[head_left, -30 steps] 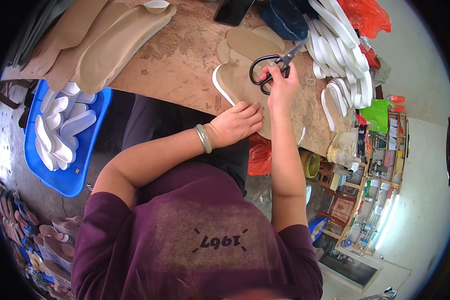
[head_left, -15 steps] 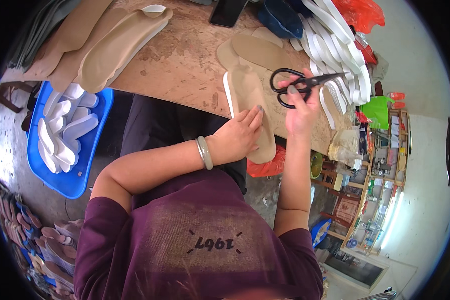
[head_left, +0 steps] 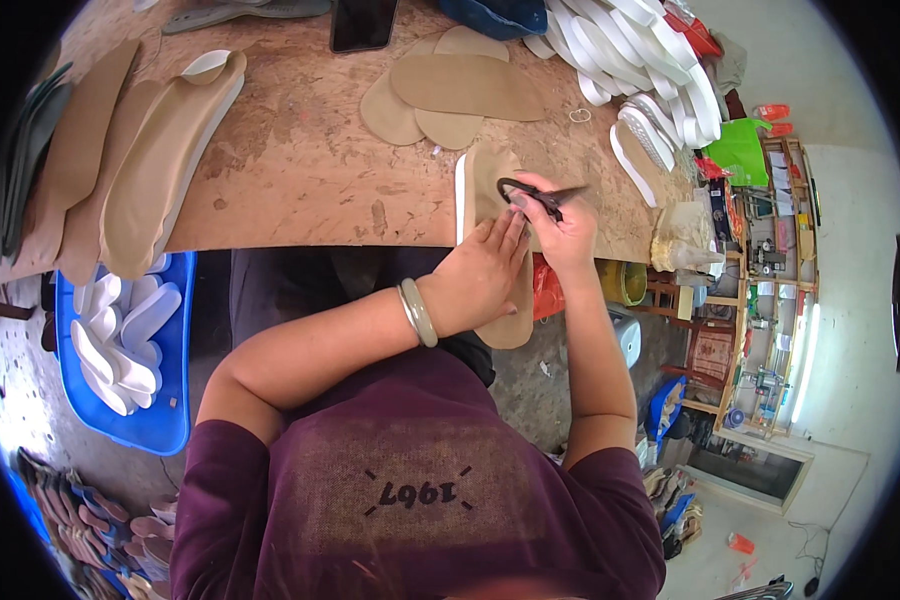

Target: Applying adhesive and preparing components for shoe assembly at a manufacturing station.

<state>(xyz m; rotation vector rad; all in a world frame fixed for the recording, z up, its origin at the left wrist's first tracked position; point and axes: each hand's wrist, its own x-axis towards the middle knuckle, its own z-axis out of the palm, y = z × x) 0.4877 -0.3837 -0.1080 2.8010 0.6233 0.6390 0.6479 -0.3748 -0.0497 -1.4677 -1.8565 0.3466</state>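
A long, narrow shoe sole [head_left: 486, 190] lies across the front edge of a wooden surface [head_left: 290, 160], its near end jutting out over the person's lap; its top is smooth tan, gently curved and uneven along the rim at the far end, with a thick white layer showing down its left side. The left hand [head_left: 478, 262], a pale bangle [head_left: 417, 312] at its wrist, lies flat across the sole's middle with fingers outstretched. The right hand [head_left: 564, 236], just beside it, is closed around black-handled scissors [head_left: 553, 203], held over the sole's right side with blades pointing right. Beyond the sole are overlapping flat tan pieces [head_left: 465, 88], a dark phone [head_left: 363, 22] and, to the right, a heap of white soles [head_left: 642, 60]. Another tan-topped sole [head_left: 170, 165] rests at left; below it, a blue tub [head_left: 176, 425] holds white pieces [head_left: 120, 345].
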